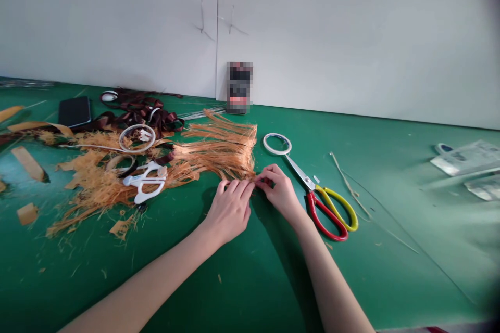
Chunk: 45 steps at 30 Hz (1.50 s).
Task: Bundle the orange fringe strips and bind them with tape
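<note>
Pixelated, covered and cropped

The box (239,88) at upper centre is pixelated and unreadable. The left hand (230,209) and right hand (279,191) cover the near end of the fibres (219,153), hiding its binding. The packets (469,158) run off the right edge, both forearms leave the bottom edge, and the right corners blur dark.

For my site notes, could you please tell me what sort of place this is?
Probably a craft workbench: a green table, an orange fibre bundle, red-and-yellow scissors and a tape roll.
</note>
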Each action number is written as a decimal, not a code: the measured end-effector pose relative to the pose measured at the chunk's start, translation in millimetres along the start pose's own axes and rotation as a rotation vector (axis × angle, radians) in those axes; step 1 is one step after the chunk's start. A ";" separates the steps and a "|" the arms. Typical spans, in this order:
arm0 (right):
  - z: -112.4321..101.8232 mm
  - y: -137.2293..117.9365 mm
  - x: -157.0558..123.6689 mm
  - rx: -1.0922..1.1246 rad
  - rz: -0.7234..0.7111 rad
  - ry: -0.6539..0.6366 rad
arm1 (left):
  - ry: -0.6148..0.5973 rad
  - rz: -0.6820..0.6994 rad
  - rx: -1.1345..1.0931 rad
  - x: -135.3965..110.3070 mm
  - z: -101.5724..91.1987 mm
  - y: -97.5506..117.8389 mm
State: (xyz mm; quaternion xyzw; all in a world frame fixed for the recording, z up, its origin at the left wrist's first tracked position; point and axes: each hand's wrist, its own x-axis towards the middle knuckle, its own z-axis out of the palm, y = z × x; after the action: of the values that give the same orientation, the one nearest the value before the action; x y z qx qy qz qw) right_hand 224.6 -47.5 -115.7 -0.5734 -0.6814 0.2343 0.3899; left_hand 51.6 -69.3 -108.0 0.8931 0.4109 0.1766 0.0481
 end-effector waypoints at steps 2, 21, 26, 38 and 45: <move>0.6 1.5 0.1 -0.015 -0.006 -0.001 | -0.007 0.001 0.008 -0.2 -0.2 0.6; 7.1 0.3 1.4 -0.023 -0.013 -0.010 | -0.108 0.138 0.217 9.3 -10.3 4.2; 1.8 0.0 3.0 0.090 0.034 0.017 | -0.109 0.144 0.205 9.0 -9.7 2.2; -3.5 -2.5 4.6 0.239 0.146 0.025 | -0.059 0.027 0.099 0.4 -0.3 3.3; 8.2 3.4 8.1 0.281 0.225 0.013 | -0.059 0.000 0.069 0.4 0.2 2.8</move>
State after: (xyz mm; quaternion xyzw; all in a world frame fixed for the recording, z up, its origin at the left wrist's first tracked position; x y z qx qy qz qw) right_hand 219.7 -37.8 -121.0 -0.5872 -0.5710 0.3657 0.4420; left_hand 53.9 -70.8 -107.4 0.8991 0.4151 0.1359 0.0294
